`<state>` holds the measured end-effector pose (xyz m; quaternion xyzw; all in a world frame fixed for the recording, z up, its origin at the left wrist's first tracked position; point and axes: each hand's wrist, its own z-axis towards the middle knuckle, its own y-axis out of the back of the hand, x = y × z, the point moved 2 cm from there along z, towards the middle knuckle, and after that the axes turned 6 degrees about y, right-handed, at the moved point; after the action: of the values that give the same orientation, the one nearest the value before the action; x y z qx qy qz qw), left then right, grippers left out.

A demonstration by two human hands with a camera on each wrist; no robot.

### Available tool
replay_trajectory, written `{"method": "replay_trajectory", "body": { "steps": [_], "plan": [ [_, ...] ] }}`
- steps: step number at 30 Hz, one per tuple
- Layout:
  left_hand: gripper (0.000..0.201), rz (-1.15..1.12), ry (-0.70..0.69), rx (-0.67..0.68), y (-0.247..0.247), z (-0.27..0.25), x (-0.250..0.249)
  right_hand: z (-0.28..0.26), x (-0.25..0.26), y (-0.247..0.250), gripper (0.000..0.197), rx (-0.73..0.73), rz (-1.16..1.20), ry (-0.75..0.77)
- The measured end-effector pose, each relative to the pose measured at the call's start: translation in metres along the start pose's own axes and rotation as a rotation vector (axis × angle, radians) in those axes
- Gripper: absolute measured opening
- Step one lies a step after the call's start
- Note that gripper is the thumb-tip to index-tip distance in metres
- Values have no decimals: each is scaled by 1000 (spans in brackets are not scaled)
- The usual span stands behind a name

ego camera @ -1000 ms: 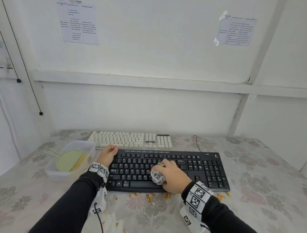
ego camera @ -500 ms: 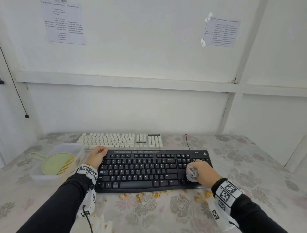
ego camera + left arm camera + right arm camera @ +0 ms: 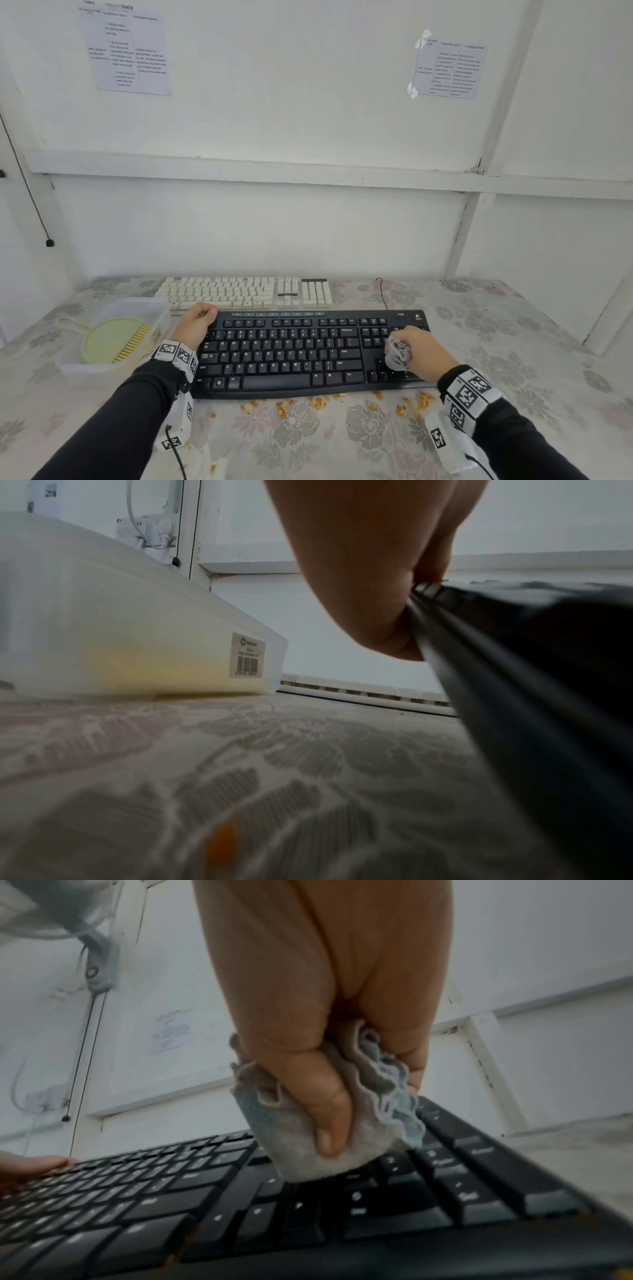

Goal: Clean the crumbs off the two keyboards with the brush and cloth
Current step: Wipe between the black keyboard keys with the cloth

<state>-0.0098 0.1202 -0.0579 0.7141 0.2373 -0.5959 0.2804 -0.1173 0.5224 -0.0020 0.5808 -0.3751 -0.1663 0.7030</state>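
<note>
Right hand (image 3: pixel 419 349), fist bunching the grey cloth (image 3: pixel 397 354), presses the black keyboard (image 3: pixel 291 356)'s right end; left hand (image 3: pixel 197 322) grips its far-left corner.

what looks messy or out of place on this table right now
Orange crumbs lie scattered on the floral tablecloth along the front edge of the black keyboard, from about its middle to near the right hand, which holds the cloth. The paper on the wall has peeling tape. Nothing else stands out.
</note>
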Motion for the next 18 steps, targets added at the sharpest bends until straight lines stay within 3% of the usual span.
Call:
{"method": "replay_trajectory", "body": {
  "steps": [4,8,11,13,15,18],
  "plan": [
    [18,4,6,3,1,2,2,-8,-26,7,17,-32,33,-121],
    [17,9,5,5,0,1,1,-19,-48,17,28,-38,17,-219],
    [19,-3,-11,2,-1,-1,-1,-22,-61,19,24,-82,9,-312],
    [20,-12,-14,4,-1,0,0,-22,-66,19,32,-128,-14,-359],
    [20,-22,-6,8,-1,1,2,-19,-59,17,42,-165,-56,-367],
    [20,-35,6,18,0,3,3,-10,-25,17,34,-197,-34,-263]
  ]
}}
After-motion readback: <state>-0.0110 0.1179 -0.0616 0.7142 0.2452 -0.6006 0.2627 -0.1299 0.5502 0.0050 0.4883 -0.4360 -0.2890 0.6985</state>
